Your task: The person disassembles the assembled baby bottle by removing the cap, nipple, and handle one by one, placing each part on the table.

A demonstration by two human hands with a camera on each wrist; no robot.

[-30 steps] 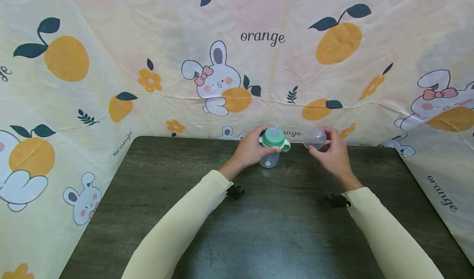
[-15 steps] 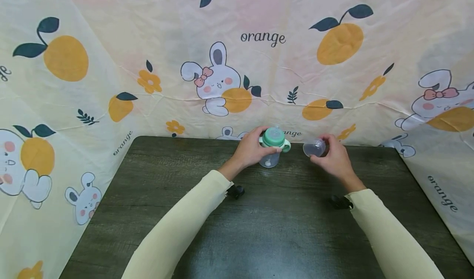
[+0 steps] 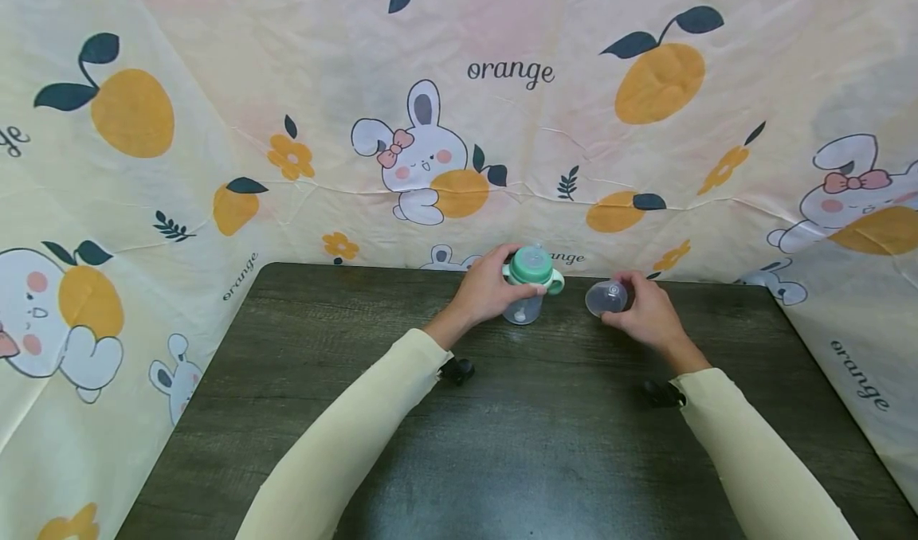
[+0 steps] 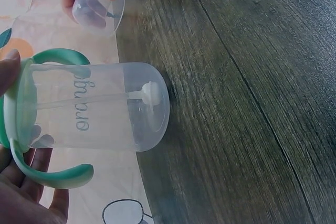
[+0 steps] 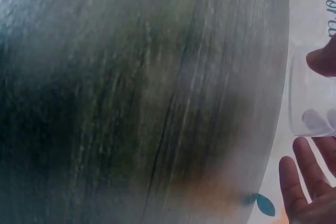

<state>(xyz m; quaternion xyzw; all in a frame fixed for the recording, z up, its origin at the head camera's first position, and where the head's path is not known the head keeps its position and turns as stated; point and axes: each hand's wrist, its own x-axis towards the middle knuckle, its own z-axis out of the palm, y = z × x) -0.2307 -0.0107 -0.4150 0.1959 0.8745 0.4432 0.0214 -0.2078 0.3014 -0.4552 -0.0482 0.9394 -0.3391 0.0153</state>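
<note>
My left hand grips a clear baby straw cup around its green collar, between the two green handles. The cup stands upright near the table's back edge, with a straw and a white weighted end inside. To its right, my right hand pinches a clear domed cup lid between thumb and fingers. In the right wrist view the lid shows at the right edge, thumb on its near side and other fingers spread below. The left wrist view shows the lid with its wide open end toward the table.
A dark wood-grain table spans the lower view. Behind it hangs a pale cloth printed with rabbits and oranges. Small black wrist cameras sit at both cuffs, with cream sleeves behind them.
My right hand has lowered the clear lid toward the table, shifting slightly nearer to me. The left hand and straw cup have stayed in place.
</note>
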